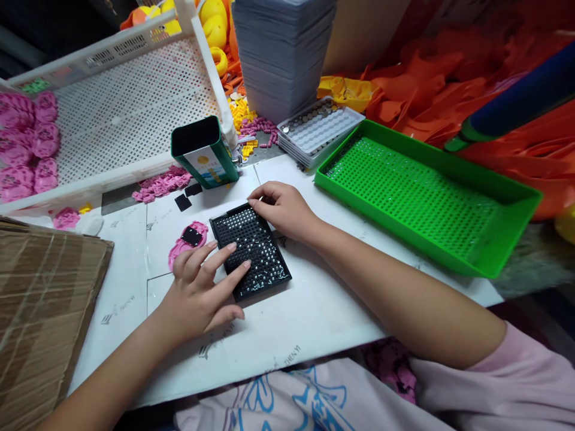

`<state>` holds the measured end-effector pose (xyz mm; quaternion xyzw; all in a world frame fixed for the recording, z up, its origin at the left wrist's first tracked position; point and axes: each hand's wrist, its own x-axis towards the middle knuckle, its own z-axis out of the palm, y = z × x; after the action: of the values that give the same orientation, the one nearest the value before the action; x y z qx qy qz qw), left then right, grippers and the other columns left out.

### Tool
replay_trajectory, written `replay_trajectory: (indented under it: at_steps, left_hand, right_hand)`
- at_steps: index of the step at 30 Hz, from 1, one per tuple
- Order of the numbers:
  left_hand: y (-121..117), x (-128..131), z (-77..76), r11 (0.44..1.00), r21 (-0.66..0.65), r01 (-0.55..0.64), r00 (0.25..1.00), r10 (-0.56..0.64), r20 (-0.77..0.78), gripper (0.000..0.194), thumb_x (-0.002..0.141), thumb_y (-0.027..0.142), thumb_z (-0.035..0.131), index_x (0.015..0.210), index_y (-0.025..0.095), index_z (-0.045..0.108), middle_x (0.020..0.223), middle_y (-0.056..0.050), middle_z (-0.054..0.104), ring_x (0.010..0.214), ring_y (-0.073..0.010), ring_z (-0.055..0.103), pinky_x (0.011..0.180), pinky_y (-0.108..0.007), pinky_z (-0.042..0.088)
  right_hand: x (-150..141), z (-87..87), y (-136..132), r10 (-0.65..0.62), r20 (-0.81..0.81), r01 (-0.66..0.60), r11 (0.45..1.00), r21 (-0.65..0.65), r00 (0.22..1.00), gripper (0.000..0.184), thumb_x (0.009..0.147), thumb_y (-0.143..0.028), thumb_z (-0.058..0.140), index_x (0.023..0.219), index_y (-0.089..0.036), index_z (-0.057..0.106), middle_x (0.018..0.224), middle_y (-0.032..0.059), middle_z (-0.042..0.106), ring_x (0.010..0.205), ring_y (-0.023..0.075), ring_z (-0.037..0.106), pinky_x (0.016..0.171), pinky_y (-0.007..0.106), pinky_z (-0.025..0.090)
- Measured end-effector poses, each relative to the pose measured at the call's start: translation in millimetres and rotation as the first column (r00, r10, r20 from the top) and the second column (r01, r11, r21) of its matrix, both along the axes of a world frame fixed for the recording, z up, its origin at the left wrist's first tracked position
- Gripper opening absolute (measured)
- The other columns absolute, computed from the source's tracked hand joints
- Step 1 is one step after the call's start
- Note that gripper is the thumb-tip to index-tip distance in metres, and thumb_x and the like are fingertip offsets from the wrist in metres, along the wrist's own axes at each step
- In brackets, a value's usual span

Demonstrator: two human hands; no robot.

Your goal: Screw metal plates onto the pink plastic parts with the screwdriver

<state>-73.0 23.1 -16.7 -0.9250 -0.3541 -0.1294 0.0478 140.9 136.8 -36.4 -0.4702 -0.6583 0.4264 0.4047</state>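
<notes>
A black perforated tray (254,254) lies on the white work surface, with many small shiny silver pieces in its holes. My left hand (206,281) rests over its left side, fingers spread and the fingertips touching the tray. At the tray's far edge, my right hand (283,209) has thumb and forefinger closed on the corner. Left of the tray is a pink moulded piece (174,254) with a black square (191,236) on it. Two more small black squares (182,202) lie farther back, near a dark green tin (206,152) with an open top.
A bright green perforated tray (417,197) stands at the right, beside stacked pale trays (314,131) holding round metal pieces. Behind rises a tall grey stack (283,57). A white crate (135,102) with pink pieces is back left; a cardboard box (45,311) stands near left.
</notes>
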Motion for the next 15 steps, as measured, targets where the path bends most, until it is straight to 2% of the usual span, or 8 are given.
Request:
replay_trajectory:
  at_steps: [5, 8, 10, 15]
  left_hand:
    - [-5.5, -4.9, 4.2, 0.998, 0.048, -0.026, 0.998, 0.023, 0.065, 0.053, 0.094, 0.052, 0.036, 0.141, 0.029, 0.044, 0.131, -0.014, 0.049, 0.121, -0.0345, 0.042, 0.101, -0.051, 0.033]
    - [-8.0, -5.6, 5.3, 0.995, 0.088, -0.041, 0.997, 0.035, 0.065, 0.044, 0.093, 0.049, 0.04, 0.13, 0.031, 0.055, 0.128, -0.012, 0.05, 0.119, -0.0326, 0.043, 0.099, -0.049, 0.034]
    - [-7.6, -4.3, 5.1, 0.995, 0.099, -0.029, 0.999, 0.025, 0.038, 0.041, 0.094, 0.049, 0.039, 0.121, 0.027, 0.061, 0.126, -0.013, 0.05, 0.118, -0.0326, 0.042, 0.098, -0.049, 0.033]
    - [-2.9, 0.6, 4.0, 0.993, 0.109, 0.042, 0.999, -0.041, -0.014, 0.045, 0.095, 0.048, 0.037, 0.115, 0.02, 0.065, 0.125, -0.017, 0.046, 0.117, -0.0339, 0.039, 0.097, -0.048, 0.031]
  right_hand:
    - [0.1, 1.4, -0.1, 0.004, 0.005, -0.004, 1.0, -0.008, 1.0, 0.009, 0.078, -0.016, 0.059, 0.076, -0.016, 0.068, 0.083, 0.0031, 0.069, 0.078, 0.0144, 0.059, 0.076, 0.03, 0.045]
    - [0.0, 1.7, -0.2, 0.004, 0.007, -0.004, 1.0, -0.009, 1.0, 0.01, 0.078, -0.015, 0.059, 0.077, -0.016, 0.069, 0.083, 0.0037, 0.069, 0.078, 0.0146, 0.059, 0.077, 0.03, 0.045]
    - [-0.2, 1.5, -0.3, 0.0, 0.006, 0.0, 1.0, -0.008, 1.0, 0.01, 0.078, -0.015, 0.059, 0.077, -0.015, 0.069, 0.083, 0.0037, 0.068, 0.078, 0.0145, 0.059, 0.077, 0.03, 0.045]
    - [0.0, 0.5, 0.1, 0.002, 0.004, -0.002, 1.0, -0.001, 1.0, 0.009, 0.078, -0.014, 0.059, 0.077, -0.014, 0.068, 0.081, 0.0031, 0.068, 0.076, 0.0134, 0.058, 0.074, 0.028, 0.044]
